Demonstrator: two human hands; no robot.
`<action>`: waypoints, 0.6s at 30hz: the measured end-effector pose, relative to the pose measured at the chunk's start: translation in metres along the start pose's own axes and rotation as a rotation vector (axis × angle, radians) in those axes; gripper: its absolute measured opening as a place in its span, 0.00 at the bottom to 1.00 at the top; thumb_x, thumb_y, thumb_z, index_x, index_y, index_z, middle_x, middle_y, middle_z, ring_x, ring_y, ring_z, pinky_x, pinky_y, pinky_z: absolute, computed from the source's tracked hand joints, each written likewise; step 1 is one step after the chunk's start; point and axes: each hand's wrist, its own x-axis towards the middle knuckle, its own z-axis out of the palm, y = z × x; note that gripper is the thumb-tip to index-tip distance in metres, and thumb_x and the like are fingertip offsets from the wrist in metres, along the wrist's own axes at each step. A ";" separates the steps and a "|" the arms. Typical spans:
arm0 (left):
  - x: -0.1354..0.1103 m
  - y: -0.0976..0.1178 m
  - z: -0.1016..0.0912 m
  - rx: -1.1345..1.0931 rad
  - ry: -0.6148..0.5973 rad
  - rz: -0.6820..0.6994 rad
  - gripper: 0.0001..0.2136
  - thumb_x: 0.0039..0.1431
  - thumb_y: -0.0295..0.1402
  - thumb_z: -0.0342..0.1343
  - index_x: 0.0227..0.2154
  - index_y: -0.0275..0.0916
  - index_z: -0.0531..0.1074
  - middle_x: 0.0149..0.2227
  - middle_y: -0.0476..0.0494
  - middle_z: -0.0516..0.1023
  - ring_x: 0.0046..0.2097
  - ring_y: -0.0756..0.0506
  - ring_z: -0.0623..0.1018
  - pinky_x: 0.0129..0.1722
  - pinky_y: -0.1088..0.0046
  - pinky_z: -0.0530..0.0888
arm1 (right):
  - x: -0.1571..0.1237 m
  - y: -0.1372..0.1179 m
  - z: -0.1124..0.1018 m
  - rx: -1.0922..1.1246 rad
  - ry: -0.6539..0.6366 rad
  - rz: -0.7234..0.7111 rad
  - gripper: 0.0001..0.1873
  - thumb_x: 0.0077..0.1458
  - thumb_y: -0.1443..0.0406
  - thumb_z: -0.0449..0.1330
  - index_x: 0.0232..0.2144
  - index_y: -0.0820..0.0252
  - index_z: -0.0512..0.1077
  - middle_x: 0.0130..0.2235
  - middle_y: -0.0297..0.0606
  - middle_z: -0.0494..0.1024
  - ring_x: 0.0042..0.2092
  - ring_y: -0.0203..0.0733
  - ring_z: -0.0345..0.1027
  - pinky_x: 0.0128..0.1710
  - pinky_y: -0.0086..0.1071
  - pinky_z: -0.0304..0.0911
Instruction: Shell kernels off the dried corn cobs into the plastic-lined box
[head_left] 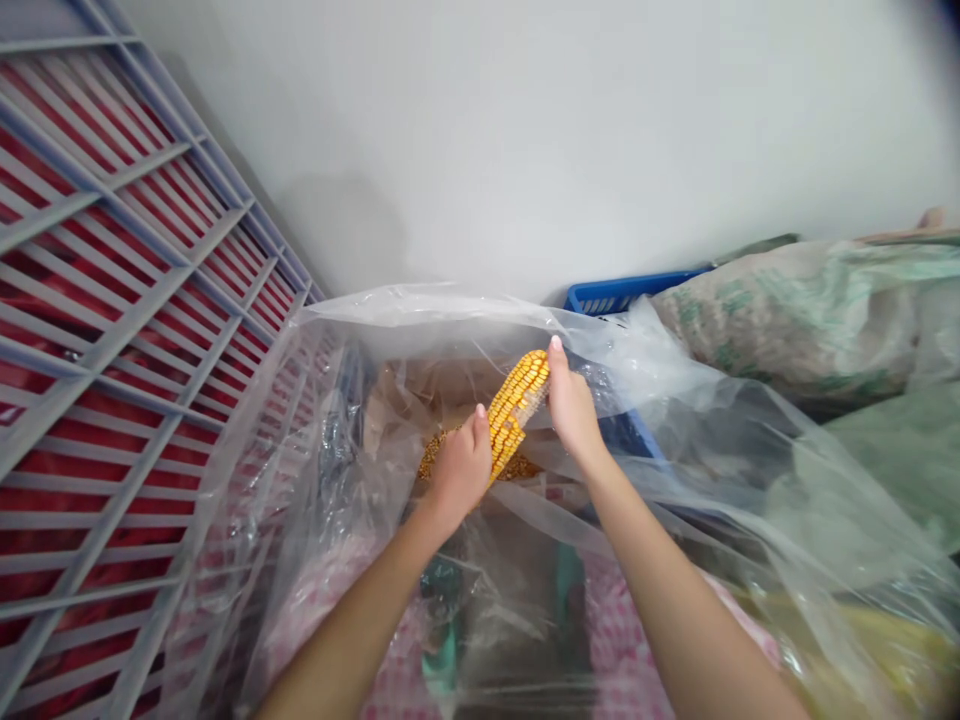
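Note:
A dried yellow corn cob (pixel 517 405) is held slantwise over an open clear plastic bag (pixel 375 400). My left hand (pixel 459 468) is closed around the cob's lower end. My right hand (pixel 571 405) grips its upper end, thumb up near the tip. Below the cob, loose corn kernels (pixel 433 455) lie in a small heap inside the bag, partly hidden by my left hand.
A grey metal grille (pixel 112 330) with red behind it fills the left side. A blue plastic crate (pixel 615 293) stands behind the bag by the white wall. Filled woven sacks (pixel 810 320) lie on the right. Pink checked cloth (pixel 622 640) shows through the plastic below.

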 end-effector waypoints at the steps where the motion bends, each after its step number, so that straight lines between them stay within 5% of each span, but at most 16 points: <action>1: -0.001 0.002 0.001 -0.011 -0.005 -0.007 0.28 0.61 0.46 0.27 0.27 0.36 0.68 0.31 0.36 0.75 0.35 0.41 0.73 0.34 0.69 0.63 | 0.000 0.000 0.001 -0.004 0.049 -0.010 0.32 0.50 0.40 0.40 0.12 0.58 0.55 0.16 0.35 0.62 0.22 0.37 0.52 0.25 0.31 0.46; 4: -0.003 0.006 0.002 -0.080 -0.032 -0.071 0.29 0.61 0.47 0.26 0.23 0.35 0.67 0.27 0.36 0.75 0.32 0.43 0.73 0.32 0.70 0.63 | 0.003 0.001 0.002 0.049 0.110 -0.026 0.33 0.50 0.40 0.38 0.12 0.58 0.55 0.16 0.34 0.62 0.21 0.36 0.52 0.24 0.31 0.46; 10: 0.005 -0.001 -0.002 -0.065 0.047 -0.028 0.29 0.61 0.48 0.27 0.28 0.35 0.70 0.32 0.37 0.76 0.34 0.43 0.73 0.33 0.70 0.64 | 0.000 0.003 0.009 0.317 -0.175 0.075 0.37 0.47 0.36 0.34 0.27 0.58 0.66 0.22 0.33 0.67 0.16 0.29 0.43 0.19 0.28 0.43; 14: 0.005 -0.003 0.001 -0.028 0.053 0.010 0.27 0.61 0.46 0.27 0.32 0.37 0.70 0.34 0.37 0.76 0.37 0.43 0.74 0.36 0.69 0.64 | -0.009 0.011 0.023 0.099 0.010 0.012 0.33 0.42 0.38 0.49 0.36 0.57 0.65 0.31 0.38 0.72 0.27 0.37 0.62 0.27 0.30 0.53; 18: 0.000 0.002 0.007 0.001 0.041 0.023 0.26 0.62 0.45 0.26 0.33 0.37 0.68 0.34 0.37 0.76 0.36 0.42 0.74 0.36 0.68 0.64 | -0.009 0.016 0.028 -0.107 0.094 -0.011 0.32 0.45 0.38 0.45 0.30 0.59 0.66 0.30 0.42 0.73 0.32 0.44 0.65 0.32 0.34 0.55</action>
